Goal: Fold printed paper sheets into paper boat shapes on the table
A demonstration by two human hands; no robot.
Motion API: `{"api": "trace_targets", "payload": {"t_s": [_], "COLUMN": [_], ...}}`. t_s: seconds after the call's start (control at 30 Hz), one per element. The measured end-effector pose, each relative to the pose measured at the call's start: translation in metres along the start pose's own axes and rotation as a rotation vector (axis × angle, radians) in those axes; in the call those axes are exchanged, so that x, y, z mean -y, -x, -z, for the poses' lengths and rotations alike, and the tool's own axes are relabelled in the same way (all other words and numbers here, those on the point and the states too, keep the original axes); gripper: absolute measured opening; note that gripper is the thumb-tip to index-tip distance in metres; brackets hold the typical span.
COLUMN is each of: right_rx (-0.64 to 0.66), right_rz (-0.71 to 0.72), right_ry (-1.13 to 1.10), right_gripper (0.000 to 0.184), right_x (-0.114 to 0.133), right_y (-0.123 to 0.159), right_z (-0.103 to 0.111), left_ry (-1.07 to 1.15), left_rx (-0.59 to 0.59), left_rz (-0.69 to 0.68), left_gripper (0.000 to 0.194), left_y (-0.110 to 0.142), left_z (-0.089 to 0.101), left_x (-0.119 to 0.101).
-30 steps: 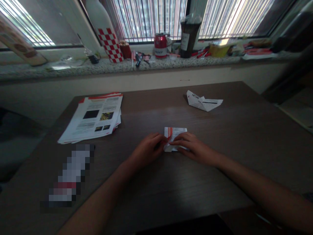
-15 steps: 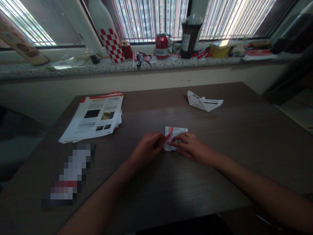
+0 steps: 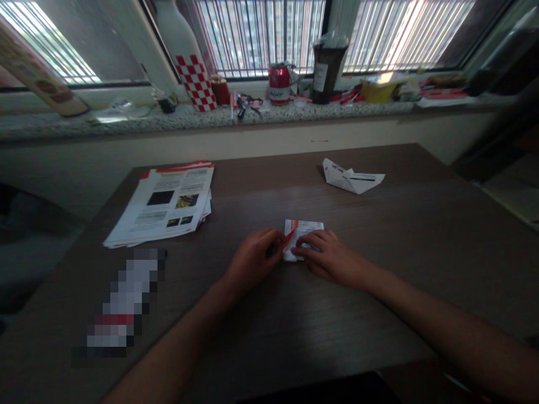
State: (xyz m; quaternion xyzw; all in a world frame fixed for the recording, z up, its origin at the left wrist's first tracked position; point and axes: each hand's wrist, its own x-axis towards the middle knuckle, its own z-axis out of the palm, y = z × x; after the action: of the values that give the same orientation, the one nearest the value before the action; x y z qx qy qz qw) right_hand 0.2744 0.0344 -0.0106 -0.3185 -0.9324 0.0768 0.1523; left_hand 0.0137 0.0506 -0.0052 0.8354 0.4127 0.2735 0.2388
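Observation:
A small folded sheet of paper (image 3: 309, 225), white with print and a red-orange strip, lies on the table in front of me. My left hand (image 3: 259, 252) is closed at its left edge, thumb and fingers pinching the side near a raised red flap. From the right, my right hand (image 3: 330, 255) reaches over the sheet. Its fingers are bent but apart, with the tips on the paper's top face, and they cover much of its lower right. Beyond, to the right, sits a folded paper boat (image 3: 353, 180) made of printed paper.
A stack of printed sheets (image 3: 168, 205) lies at the table's (image 3: 261, 336) back left. Nearer me is a pixelated, phone-shaped object (image 3: 126, 303). Along the windowsill (image 3: 168, 122) stand a checkered bottle (image 3: 196, 81), a red can (image 3: 279, 84) and a dark drink cup (image 3: 326, 73).
My right fingertips have shifted slightly right across the folded paper, baring more of the red flap. The left hand keeps its pinch. The whole view has moved a little downward.

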Motion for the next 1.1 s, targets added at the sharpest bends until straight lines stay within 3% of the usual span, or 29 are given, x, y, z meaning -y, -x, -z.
{"api": "trace_targets", "payload": {"t_s": [0.3,0.5,0.73,0.9,1.1], "right_rx": [0.002,-0.010,-0.076,-0.098,-0.046], "right_rz": [0.004,0.024,-0.034,-0.007,-0.057], "right_ry": [-0.011,-0.184,-0.331,-0.251,-0.096], "right_gripper": [0.047,0.033,0.029,0.028,0.043], "right_x": [0.000,-0.008,-0.016,-0.021,-0.025], "right_y": [0.000,0.008,0.015,0.013,0.015], "right_z": [0.000,0.005,0.008,0.005,0.007], "left_ry": [0.023,0.030,-0.097,-0.240,-0.395], "left_rx": [0.003,0.016,0.170,0.181,0.207], "left_rz": [-0.012,-0.018,-0.170,-0.223,-0.213], "left_gripper": [0.011,0.007,0.007,0.011,0.026], "left_y": [0.000,0.001,0.001,0.002,0.002], "left_z": [0.000,0.000,0.005,0.005,0.005], "left_x": [-0.001,0.000,0.001,0.003,-0.001]}}
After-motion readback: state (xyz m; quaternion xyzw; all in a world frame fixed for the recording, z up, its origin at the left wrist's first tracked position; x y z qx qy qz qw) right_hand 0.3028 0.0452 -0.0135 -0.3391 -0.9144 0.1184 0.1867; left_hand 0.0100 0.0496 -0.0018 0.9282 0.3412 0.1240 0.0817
